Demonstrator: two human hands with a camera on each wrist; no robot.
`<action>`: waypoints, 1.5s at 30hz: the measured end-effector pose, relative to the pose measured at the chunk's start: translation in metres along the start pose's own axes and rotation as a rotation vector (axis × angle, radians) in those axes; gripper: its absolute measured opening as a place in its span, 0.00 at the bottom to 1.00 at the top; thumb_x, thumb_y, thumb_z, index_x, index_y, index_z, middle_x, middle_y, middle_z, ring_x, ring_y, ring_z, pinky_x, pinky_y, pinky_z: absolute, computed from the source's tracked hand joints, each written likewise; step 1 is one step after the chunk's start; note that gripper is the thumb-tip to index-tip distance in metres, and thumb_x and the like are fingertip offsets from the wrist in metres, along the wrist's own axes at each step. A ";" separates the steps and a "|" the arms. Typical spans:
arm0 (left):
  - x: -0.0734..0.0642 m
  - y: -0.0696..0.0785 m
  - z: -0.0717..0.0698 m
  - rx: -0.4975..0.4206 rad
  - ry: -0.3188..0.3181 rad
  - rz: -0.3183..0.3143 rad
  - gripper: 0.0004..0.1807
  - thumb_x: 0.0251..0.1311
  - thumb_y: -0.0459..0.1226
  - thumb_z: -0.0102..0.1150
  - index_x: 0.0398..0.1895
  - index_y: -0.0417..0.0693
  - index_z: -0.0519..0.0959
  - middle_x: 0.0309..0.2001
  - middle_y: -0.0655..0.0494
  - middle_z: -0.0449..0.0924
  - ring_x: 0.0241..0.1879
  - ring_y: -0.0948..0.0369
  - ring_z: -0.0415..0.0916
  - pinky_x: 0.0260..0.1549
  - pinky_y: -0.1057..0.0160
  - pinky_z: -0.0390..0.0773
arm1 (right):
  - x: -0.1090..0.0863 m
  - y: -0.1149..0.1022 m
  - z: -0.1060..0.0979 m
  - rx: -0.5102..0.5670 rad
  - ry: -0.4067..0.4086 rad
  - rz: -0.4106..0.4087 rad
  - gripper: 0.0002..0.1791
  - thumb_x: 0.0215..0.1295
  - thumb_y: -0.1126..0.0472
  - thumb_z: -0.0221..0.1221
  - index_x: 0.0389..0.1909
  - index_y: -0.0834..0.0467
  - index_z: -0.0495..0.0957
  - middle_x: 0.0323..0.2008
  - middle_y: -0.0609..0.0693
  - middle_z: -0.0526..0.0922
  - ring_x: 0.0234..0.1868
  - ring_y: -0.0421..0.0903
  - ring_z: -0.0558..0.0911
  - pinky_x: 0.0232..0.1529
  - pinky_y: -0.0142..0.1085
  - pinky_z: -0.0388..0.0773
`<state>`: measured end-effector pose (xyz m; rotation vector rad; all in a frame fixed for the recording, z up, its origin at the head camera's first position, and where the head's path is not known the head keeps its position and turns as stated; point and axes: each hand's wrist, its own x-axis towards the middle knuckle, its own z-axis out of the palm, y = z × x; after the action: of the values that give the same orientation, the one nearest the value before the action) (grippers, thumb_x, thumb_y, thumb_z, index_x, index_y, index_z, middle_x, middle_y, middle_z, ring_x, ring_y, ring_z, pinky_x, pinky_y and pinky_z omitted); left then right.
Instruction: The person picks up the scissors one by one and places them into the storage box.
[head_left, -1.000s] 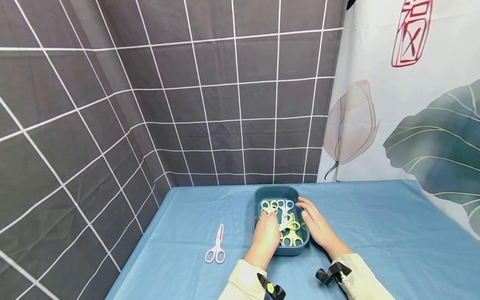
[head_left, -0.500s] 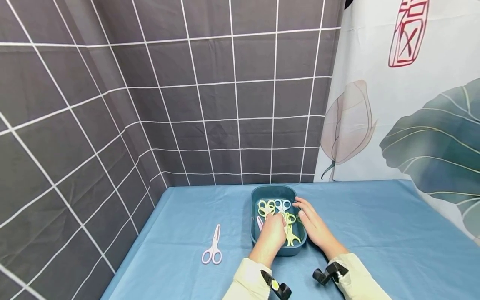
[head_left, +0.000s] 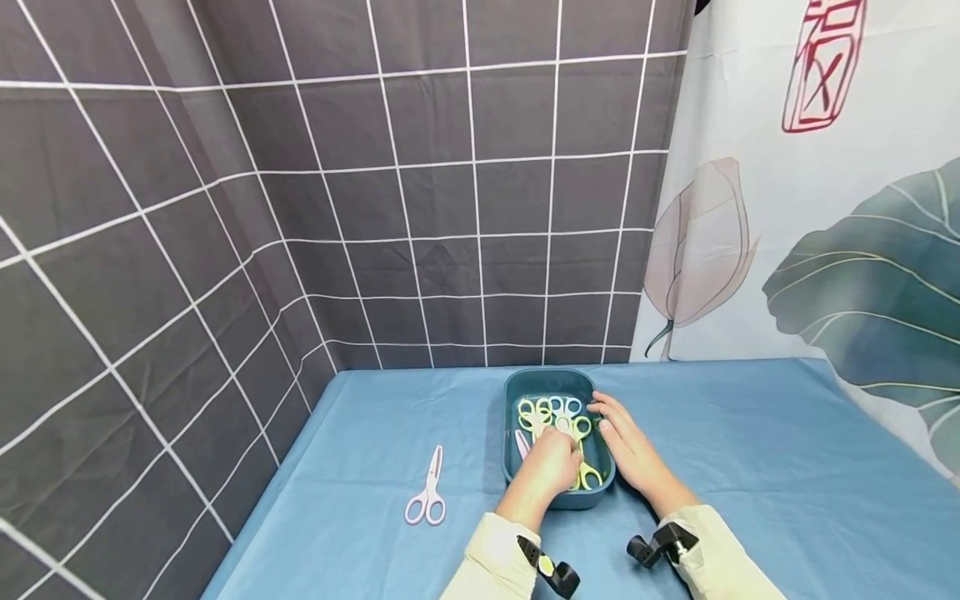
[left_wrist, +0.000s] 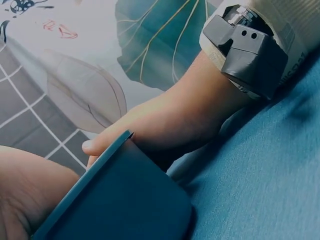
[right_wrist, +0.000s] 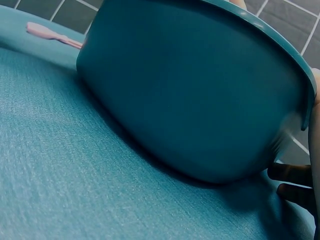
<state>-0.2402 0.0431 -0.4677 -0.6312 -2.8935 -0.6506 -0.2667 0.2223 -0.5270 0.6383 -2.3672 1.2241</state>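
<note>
My left hand [head_left: 551, 460] reaches down into a dark teal bin [head_left: 529, 382], over the scissors lying there. Its fingertips are hidden, so I cannot tell whether they hold a pair. Yellow-green scissors [head_left: 527, 410] stick out ahead of the knuckles, beside light blue scissors [head_left: 573, 406]. Other yellow-green scissors [head_left: 592, 476] lie to the right of the hand, and a pink blade [head_left: 522, 443] shows to its left. My right hand [head_left: 632, 450] rests along the bin's right rim, fingers extended. The left wrist view shows its thumb [left_wrist: 95, 146] at the rim.
Pink-and-white scissors [head_left: 427, 492] lie on the blue tablecloth [head_left: 360, 467], left of the bin, blades pointing away. A grey grid-patterned curtain [head_left: 435, 208] stands behind and to the left. A white printed cloth [head_left: 720, 333] hangs at the right.
My left hand has moved right and deeper across the bin, uncovering the pink blade and shifting some scissors. My right hand stays at the rim. The scissors on the cloth have not moved.
</note>
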 end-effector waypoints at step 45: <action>-0.048 -0.140 -0.114 -0.107 0.197 -0.449 0.24 0.61 0.38 0.65 0.57 0.32 0.79 0.55 0.32 0.79 0.58 0.36 0.74 0.60 0.42 0.72 | 0.000 -0.005 -0.002 -0.018 -0.010 0.027 0.19 0.80 0.65 0.43 0.64 0.65 0.72 0.74 0.62 0.62 0.73 0.64 0.62 0.70 0.50 0.58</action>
<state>-0.2538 -0.1386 -0.4283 0.0841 -2.8367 -0.8650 -0.2634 0.2217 -0.5225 0.6101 -2.3999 1.2124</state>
